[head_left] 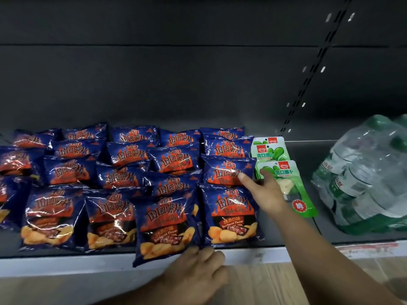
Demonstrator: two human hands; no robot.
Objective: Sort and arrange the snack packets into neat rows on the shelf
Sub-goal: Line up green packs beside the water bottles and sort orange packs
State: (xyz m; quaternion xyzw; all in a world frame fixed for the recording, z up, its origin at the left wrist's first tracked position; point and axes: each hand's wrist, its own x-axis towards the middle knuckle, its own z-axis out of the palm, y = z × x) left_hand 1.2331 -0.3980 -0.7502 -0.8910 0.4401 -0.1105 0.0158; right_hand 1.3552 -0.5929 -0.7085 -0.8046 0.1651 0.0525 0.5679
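Several blue barbecue chip packets (123,172) lie in overlapping rows across the grey shelf (297,236). One front packet (164,225) hangs over the shelf's front lip. My left hand (196,274) rests at that lip, its fingertips against this packet's lower right corner. My right hand (264,192) reaches in from the right with fingers spread. Its thumb touches a blue packet (226,170) in the rightmost column, and its forefinger touches the nearest green radish packet (293,186). Behind that one lie two more green packets (268,148).
A shrink-wrapped pack of water bottles (365,177) fills the right end of the shelf. The dark back panel (154,84) and a slotted upright (308,84) rise behind. The front lip carries a red price strip (370,247). Wooden flooring (253,282) shows below.
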